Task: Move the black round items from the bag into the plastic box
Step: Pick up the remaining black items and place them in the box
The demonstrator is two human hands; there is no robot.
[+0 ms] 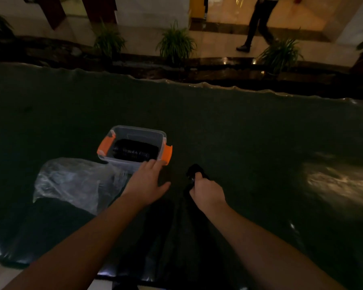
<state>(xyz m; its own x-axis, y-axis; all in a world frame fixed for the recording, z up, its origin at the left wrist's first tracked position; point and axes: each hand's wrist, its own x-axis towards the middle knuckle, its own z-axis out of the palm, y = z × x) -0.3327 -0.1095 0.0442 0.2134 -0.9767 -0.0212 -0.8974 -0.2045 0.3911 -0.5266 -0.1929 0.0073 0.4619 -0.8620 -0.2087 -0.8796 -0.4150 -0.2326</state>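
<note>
Head view: right hand [208,192] grips black round items [194,170], beside plastic box [134,164].

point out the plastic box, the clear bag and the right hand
plastic box [166,152]: head view, on its right orange latch
clear bag [76,181]: head view, middle of crumpled plastic
right hand [208,192]: head view, back of the hand

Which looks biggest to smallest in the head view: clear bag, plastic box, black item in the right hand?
1. Clear bag
2. Plastic box, farther away, so unsure
3. Black item in the right hand
</note>
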